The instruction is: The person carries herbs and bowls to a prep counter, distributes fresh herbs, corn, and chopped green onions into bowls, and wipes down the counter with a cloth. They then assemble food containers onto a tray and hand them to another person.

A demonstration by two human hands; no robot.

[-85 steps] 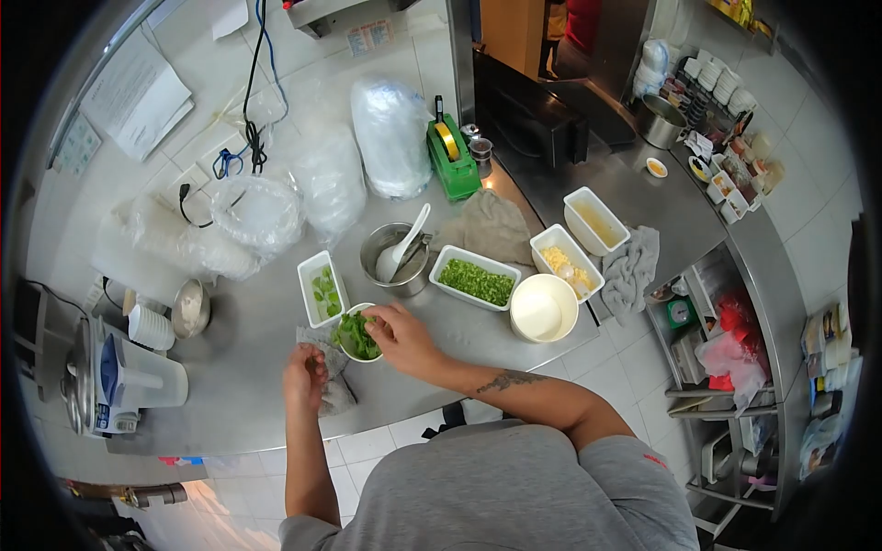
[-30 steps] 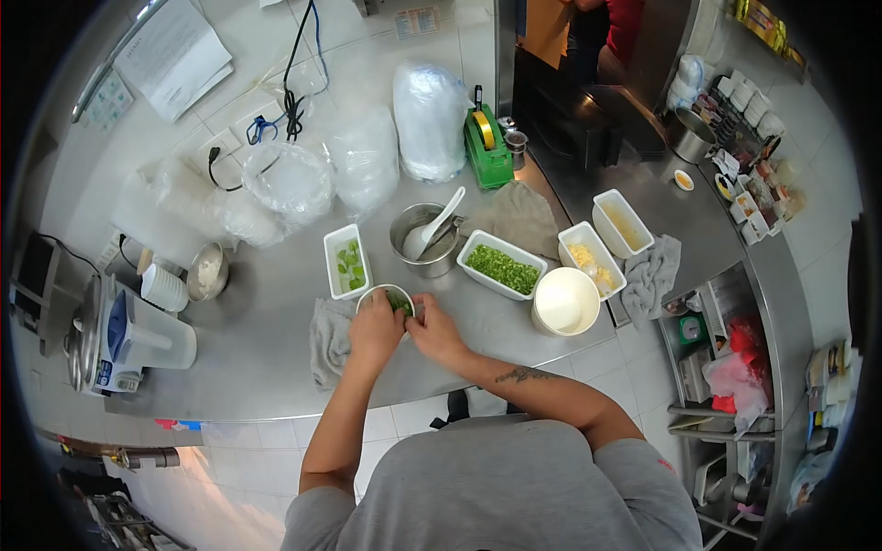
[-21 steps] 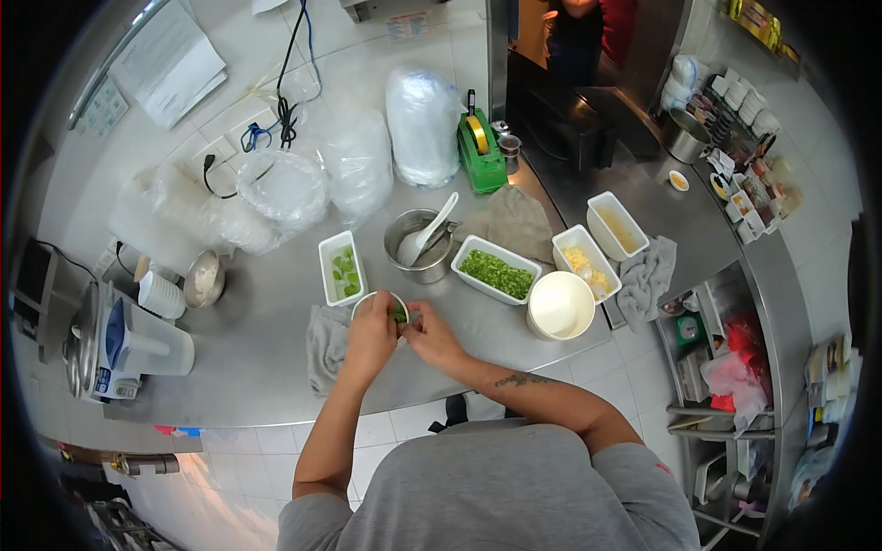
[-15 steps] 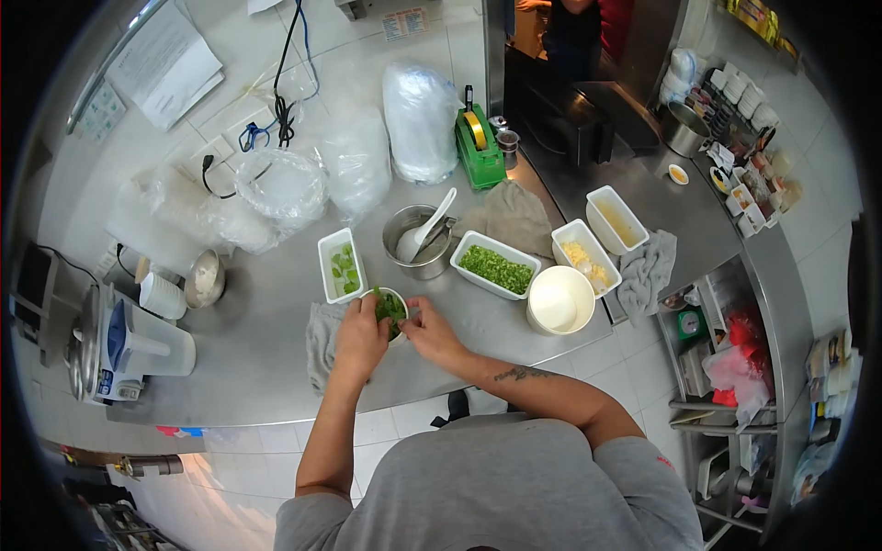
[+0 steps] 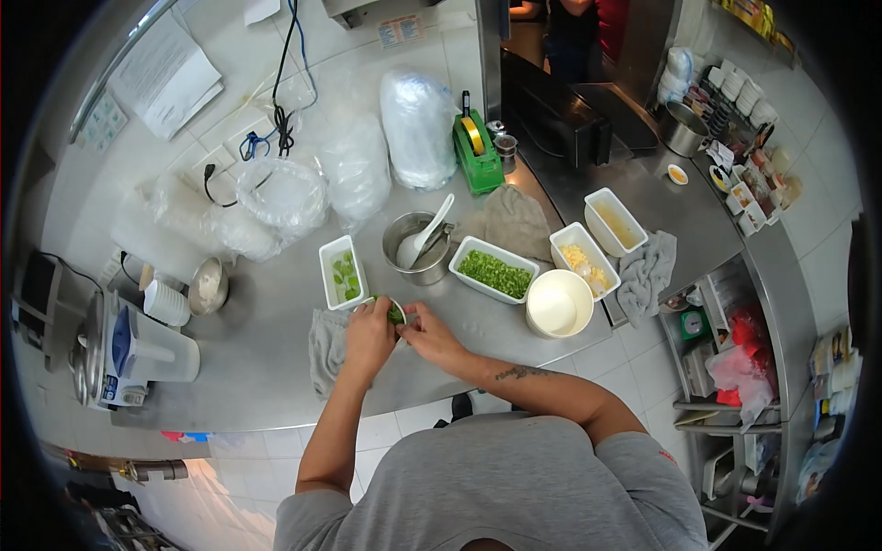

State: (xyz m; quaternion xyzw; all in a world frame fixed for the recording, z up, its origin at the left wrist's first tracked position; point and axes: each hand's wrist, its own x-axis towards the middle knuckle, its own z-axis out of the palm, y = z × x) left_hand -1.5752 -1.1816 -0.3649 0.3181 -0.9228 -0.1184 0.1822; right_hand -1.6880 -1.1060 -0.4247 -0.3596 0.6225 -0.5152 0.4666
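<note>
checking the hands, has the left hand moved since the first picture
Yes. The left hand has come up off the grey cloth to the small bowl of greens, next to the right hand.

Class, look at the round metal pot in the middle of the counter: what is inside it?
A white spoon stands in the metal pot, its handle leaning out over the rim to the upper right. The spoon's bowl covers much of the bottom, so any contents there cannot be seen.

A green tape dispenser [image 5: 472,152] stands behind the steel pot [image 5: 410,250] with spoon [image 5: 420,238].
</note>
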